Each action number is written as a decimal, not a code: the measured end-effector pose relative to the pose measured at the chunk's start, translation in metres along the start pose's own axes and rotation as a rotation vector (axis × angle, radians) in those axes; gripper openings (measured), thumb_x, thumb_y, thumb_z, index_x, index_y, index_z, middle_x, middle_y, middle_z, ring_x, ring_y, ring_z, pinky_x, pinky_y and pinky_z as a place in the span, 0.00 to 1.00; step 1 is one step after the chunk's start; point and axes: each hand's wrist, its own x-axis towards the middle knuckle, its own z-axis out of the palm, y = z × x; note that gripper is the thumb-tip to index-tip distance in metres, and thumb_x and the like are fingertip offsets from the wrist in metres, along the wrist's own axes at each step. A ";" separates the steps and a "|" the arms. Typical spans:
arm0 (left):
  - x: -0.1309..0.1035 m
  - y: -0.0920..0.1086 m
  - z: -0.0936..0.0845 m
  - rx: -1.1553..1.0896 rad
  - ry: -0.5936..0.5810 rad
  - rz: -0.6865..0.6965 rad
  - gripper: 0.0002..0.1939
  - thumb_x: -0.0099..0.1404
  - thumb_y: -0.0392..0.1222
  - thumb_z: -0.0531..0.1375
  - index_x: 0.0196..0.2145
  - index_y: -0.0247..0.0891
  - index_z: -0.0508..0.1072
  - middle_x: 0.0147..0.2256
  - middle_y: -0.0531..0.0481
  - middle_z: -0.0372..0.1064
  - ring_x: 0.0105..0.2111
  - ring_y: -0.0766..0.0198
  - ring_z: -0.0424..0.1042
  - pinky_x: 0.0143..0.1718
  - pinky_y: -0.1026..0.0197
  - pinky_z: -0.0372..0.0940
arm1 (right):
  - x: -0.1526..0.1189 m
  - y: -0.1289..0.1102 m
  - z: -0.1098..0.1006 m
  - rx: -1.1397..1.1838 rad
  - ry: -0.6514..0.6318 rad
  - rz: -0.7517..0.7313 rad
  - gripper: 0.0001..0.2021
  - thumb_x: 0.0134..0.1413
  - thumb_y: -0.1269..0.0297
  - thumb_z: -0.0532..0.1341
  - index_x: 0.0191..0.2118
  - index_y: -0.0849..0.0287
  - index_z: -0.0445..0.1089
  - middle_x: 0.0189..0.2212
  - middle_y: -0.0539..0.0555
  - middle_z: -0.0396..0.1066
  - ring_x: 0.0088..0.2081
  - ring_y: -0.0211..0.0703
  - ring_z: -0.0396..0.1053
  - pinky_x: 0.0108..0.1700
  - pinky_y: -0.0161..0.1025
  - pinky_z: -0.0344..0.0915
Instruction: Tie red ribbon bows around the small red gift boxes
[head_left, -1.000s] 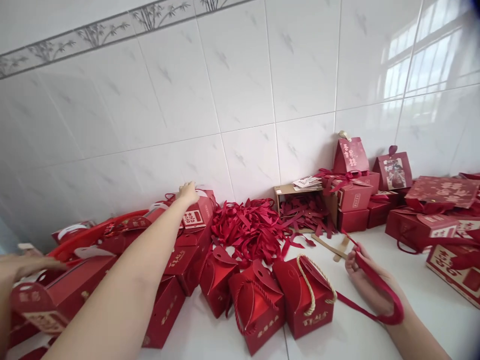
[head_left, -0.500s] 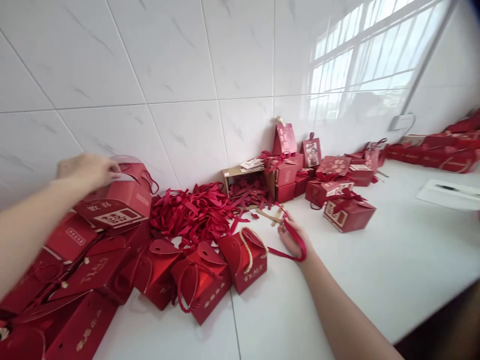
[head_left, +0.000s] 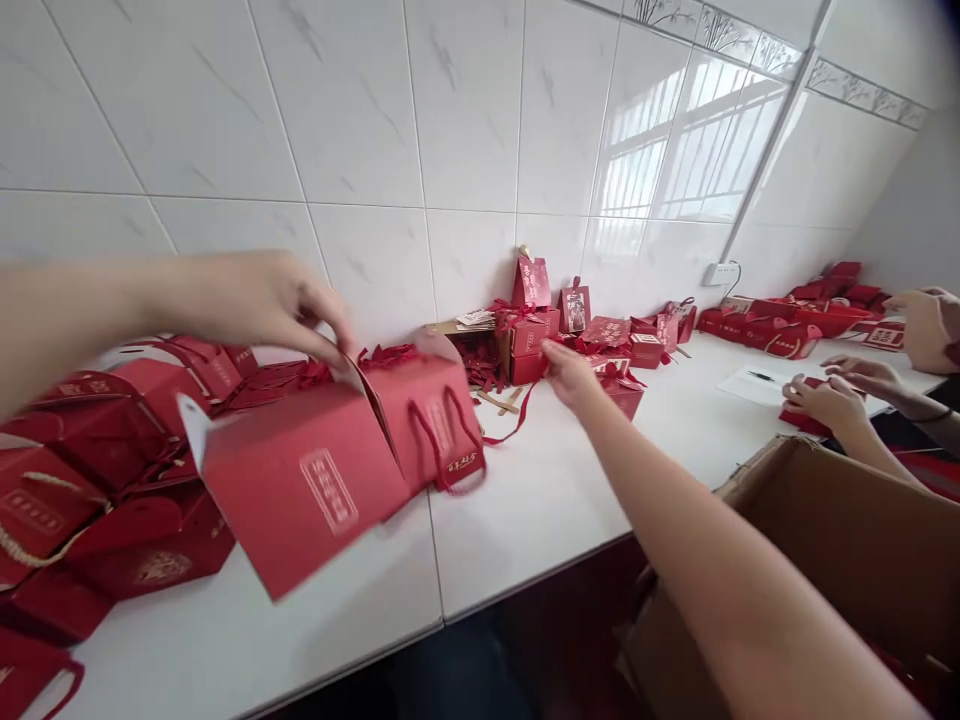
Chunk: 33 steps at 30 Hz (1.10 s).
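My left hand pinches the top edge of a large red gift box, which hangs tilted over the front of the counter and is slightly blurred. Behind it stands a red box with red cord handles. Further right, my right hand is closed on a dark red ribbon that trails down to the left, beside stacked small red boxes. Most of the loose ribbon pile is hidden behind the large box.
Many red boxes crowd the left side of the counter. An open cardboard carton stands at the front right. Other people's hands work at the far right, near a white paper with a pen.
My left hand has brought a red box rightward and forward from the left pile. The view has turned, bringing the carton and other people's hands into sight. The ribbon stays in my right hand.
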 end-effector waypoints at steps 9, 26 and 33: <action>-0.019 0.064 0.117 -0.403 -0.228 0.502 0.10 0.61 0.33 0.58 0.29 0.41 0.79 0.31 0.53 0.74 0.32 0.69 0.72 0.36 0.72 0.62 | -0.044 -0.162 -0.002 0.102 -0.021 -0.422 0.11 0.57 0.78 0.57 0.29 0.58 0.72 0.30 0.47 0.71 0.31 0.28 0.68 0.38 0.26 0.68; -0.026 0.018 0.142 -0.160 -0.211 0.154 0.15 0.54 0.29 0.51 0.28 0.42 0.77 0.39 0.48 0.70 0.34 0.63 0.70 0.30 0.65 0.62 | -0.109 -0.023 0.006 -0.141 -0.552 0.193 0.08 0.44 0.62 0.68 0.32 0.59 0.76 0.30 0.52 0.72 0.28 0.35 0.64 0.31 0.34 0.63; -0.034 0.036 0.129 -0.272 -0.017 -0.033 0.12 0.57 0.37 0.51 0.33 0.44 0.74 0.38 0.52 0.71 0.36 0.62 0.70 0.35 0.63 0.63 | -0.119 0.027 0.007 -0.178 -0.487 0.432 0.14 0.38 0.66 0.71 0.35 0.58 0.73 0.27 0.49 0.72 0.29 0.35 0.67 0.37 0.36 0.62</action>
